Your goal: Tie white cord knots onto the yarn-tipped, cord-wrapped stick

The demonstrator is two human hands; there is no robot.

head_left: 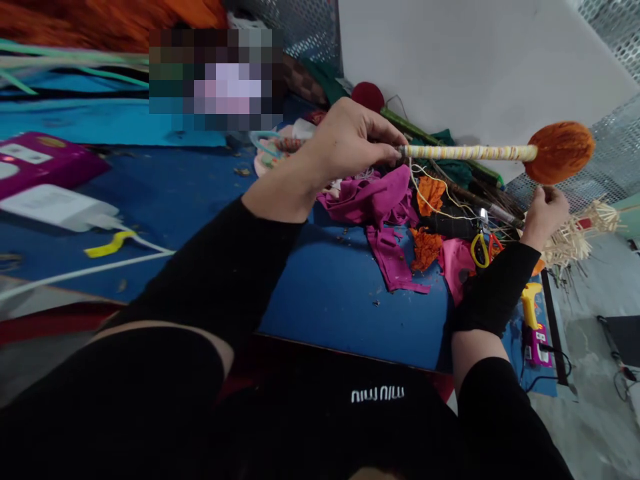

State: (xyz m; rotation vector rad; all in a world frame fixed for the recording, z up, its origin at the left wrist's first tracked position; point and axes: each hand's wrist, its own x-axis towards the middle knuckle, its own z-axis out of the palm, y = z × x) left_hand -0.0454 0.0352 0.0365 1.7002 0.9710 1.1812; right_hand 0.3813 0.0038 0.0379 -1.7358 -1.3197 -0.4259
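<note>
My left hand (350, 137) pinches the end of a thin stick (465, 153) wound with pale yellow and white yarn, held nearly level above the table. At its far right end sits a fuzzy orange ball (560, 152). Loose cream yarn (434, 205) hangs in loops from the stick near my left fingertips. Just below the ball is my right hand (546, 212), thumb and fingers pressed together; what they pinch, if anything, is too small to make out. Magenta cloth (375, 197) and orange scraps (427, 249) lie under the stick.
Scissors with yellow and red handles (480, 250) lie left of my right wrist. A yellow glue gun (531, 303) and purple power strip (537, 347) are at the table's right edge. A white adapter (60, 207) with a cable lies left. A pale board (470, 60) stands behind.
</note>
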